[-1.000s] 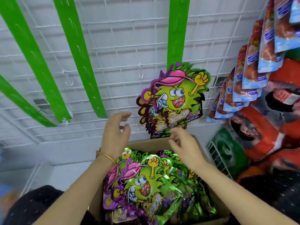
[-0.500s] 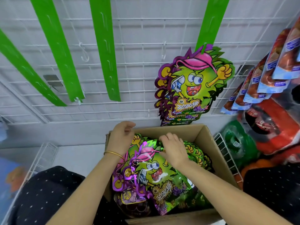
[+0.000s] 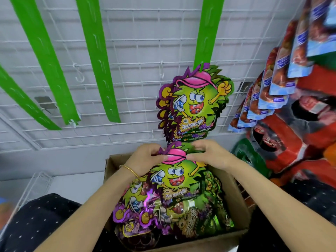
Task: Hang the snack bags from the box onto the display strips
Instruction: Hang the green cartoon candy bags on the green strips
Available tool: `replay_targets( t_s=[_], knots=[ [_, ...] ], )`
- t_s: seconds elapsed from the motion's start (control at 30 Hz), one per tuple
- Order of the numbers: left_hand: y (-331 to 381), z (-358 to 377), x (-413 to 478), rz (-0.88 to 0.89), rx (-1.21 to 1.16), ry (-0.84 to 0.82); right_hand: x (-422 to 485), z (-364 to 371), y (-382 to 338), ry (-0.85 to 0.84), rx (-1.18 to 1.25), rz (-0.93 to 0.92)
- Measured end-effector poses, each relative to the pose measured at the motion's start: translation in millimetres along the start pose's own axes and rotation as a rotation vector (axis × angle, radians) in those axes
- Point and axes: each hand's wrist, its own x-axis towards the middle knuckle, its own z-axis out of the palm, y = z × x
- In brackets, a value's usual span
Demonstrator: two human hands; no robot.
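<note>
Above the box (image 3: pixel 236 206), a white wire grid (image 3: pixel 141 51) carries green display strips. Two bare strips (image 3: pixel 98 60) hang above and to the left of the box. A loaded strip (image 3: pixel 205 33) directly above it bears a cluster of hung bags (image 3: pixel 196 106).

Inside the box, more snack bags (image 3: pixel 145 206) of the same cartoon print lie heaped and overlapping. At the box's far rim, a person raises the top bag (image 3: pixel 174 175) by its head. The left hand (image 3: pixel 145 159) pinches one side of the pink cap and the right hand (image 3: pixel 211 155) the other. The fingers (image 3: pixel 198 142) are curled over the foil edge, and the bag's lower half rests on the heap in the box.

The hang hole cannot be made out. The grip likely belongs on either side of it, leaving it free for a hook. The bag probably needs lifting upright and clear of the box before it goes to the strip above, just over the hung cluster, or to a bare strip up and left of the box. The glossy foil looks slippery, and a neighbouring bag could ride up with it.
</note>
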Motion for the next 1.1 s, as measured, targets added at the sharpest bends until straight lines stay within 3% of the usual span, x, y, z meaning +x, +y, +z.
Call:
replay_targets(
  t_s=[0.1,0.23,0.33,0.47,0.53,0.93,1.1],
  knots=[
    [39,-9,14,0.092,0.026,0.004,-4,-26,-25,0.084,-0.024,-0.060],
    [90,-24,31,0.211,0.101,0.005,-7,-64,-44,0.233,0.104,-0.043],
    [131,-37,43,0.287,0.168,0.016,-9,-91,-52,0.274,0.174,-0.130],
    [181,-63,70,0.388,-0.058,0.425,-1,-124,-66,0.458,0.237,-0.276],
    [201,-70,87,0.398,-0.096,0.493,6,-136,-80,0.549,0.211,-0.334],
    [232,-72,119,0.359,0.133,0.468,58,-149,-125,0.918,-0.115,-0.348],
    [233,-71,119,0.347,0.112,0.490,60,-144,-122,0.957,-0.184,-0.301]
  ],
)
